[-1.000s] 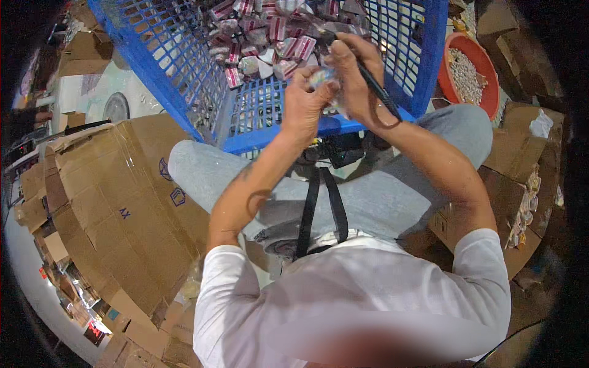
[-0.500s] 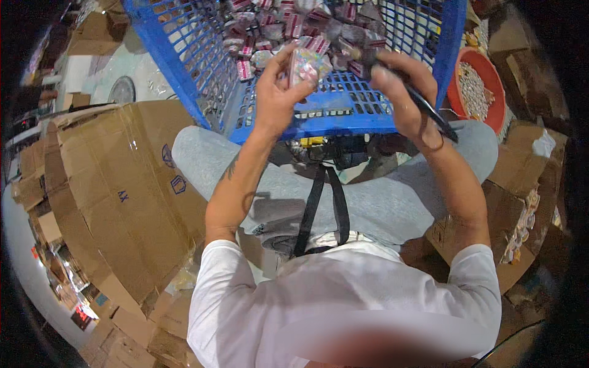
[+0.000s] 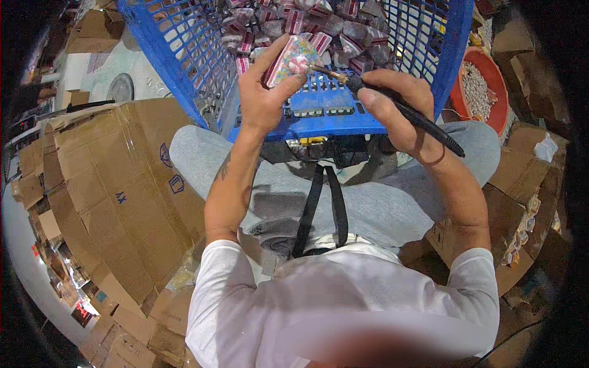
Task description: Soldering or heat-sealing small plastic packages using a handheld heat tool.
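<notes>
My left hand (image 3: 265,97) pinches a small clear packet (image 3: 293,59) with multicoloured speckles and a pinkish striped edge, holding it over the near side of a blue plastic basket (image 3: 331,126). My right hand (image 3: 405,107) grips the black handle of what looks like a soldering iron (image 3: 423,122). Its thin metal tip points left and meets the packet's right side; whether it touches cannot be made out. Inside the basket, beyond both hands, lies a heap of similar packets (image 3: 334,26) with dark pink and white labels.
A red bowl (image 3: 504,92) of small pale pieces stands right of the basket. Large flattened cardboard (image 3: 110,196) lies at the left, and a cardboard box (image 3: 509,208) stands at the right. My crossed legs (image 3: 380,202) are under the basket's near edge.
The soldering iron, blurred before, has swung so that its tip now reaches the packet. My left hand has moved slightly left and turned the packet's speckled face up.
</notes>
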Demonstrator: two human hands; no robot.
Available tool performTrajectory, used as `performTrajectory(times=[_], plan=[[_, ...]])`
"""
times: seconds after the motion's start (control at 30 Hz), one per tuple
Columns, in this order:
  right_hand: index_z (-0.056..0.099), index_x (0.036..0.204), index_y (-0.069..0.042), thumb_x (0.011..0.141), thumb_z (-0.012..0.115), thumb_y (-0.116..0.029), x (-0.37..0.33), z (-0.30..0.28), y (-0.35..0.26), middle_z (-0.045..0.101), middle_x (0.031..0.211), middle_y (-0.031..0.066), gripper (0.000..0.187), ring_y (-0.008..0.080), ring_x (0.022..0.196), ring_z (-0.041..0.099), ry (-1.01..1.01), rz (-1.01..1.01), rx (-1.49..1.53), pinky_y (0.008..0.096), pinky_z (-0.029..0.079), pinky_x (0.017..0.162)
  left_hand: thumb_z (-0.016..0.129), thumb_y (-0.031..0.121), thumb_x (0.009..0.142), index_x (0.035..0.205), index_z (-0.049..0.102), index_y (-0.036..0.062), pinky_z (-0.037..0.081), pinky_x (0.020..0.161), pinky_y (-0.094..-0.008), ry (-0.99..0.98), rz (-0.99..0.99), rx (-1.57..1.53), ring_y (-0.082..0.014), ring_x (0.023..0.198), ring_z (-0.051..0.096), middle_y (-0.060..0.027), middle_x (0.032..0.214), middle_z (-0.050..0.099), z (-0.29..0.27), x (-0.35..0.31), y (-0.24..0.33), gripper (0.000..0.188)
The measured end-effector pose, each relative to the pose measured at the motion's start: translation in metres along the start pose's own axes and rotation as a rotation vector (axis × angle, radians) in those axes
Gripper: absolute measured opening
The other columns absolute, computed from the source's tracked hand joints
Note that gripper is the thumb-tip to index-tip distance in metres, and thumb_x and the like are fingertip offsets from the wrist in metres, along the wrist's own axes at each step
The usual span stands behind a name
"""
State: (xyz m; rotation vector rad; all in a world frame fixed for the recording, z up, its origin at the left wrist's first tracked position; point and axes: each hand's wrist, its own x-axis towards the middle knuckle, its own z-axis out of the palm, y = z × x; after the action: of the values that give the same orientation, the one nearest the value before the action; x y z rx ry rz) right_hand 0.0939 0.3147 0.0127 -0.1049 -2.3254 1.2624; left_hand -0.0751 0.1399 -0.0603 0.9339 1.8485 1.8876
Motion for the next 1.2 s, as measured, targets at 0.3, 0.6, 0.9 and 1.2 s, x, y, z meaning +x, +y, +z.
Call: performTrajectory(times=[0.3, 0.6, 0.9, 1.2], plan=[[0.068, 0.097, 0.000, 0.083, 0.070, -0.025, 0.0002, 0.0019, 0.0033, 0.069, 0.082, 0.0173, 0.028, 0.0297, 0.069, 0.068, -0.029, 0.026, -0.036, 0.0357, 0.052, 0.062, 0.075, 0.013, 0.074, 0.133, 0.056, -0.0029, 0.047, 0.094, -0.0301, -0.009, -0.012, 0.008, -0.0163, 0.105, 0.062, -0.0127, 0.117, 0.066, 0.0015, -0.0009, 0.0004, 0.063], [0.068, 0.096, 0.001, 0.084, 0.070, -0.023, 0.0008, 0.0013, 0.0026, 0.069, 0.080, 0.0169, 0.027, 0.0286, 0.069, 0.069, -0.052, 0.069, 0.043, 0.0359, 0.053, 0.063, 0.074, 0.010, 0.074, 0.132, 0.056, -0.0027, 0.047, 0.095, -0.0301, -0.018, -0.003, 0.031, -0.0168, 0.106, 0.062, -0.0133, 0.119, 0.066, 0.0015, -0.0013, 0.0011, 0.063], [0.068, 0.094, 0.000, 0.084, 0.069, -0.022, 0.0037, -0.0013, 0.0007, 0.067, 0.076, 0.0180, 0.025, 0.0284, 0.068, 0.070, -0.081, -0.020, -0.057, 0.0357, 0.053, 0.061, 0.075, 0.009, 0.073, 0.131, 0.057, -0.0027, 0.047, 0.095, -0.0304, -0.029, -0.006, 0.056, -0.0169, 0.107, 0.062, -0.0133, 0.121, 0.065, 0.0042, -0.0031, -0.0012, 0.063], [0.068, 0.091, -0.001, 0.084, 0.069, -0.022, 0.0033, 0.0025, 0.0011, 0.066, 0.073, 0.0149, 0.022, 0.0282, 0.064, 0.068, -0.069, 0.041, -0.013, 0.0358, 0.051, 0.058, 0.077, 0.009, 0.072, 0.133, 0.056, -0.0019, 0.047, 0.096, -0.0308, -0.046, -0.010, 0.057, -0.0174, 0.108, 0.062, -0.0136, 0.122, 0.065, 0.0060, -0.0037, -0.0024, 0.065]])
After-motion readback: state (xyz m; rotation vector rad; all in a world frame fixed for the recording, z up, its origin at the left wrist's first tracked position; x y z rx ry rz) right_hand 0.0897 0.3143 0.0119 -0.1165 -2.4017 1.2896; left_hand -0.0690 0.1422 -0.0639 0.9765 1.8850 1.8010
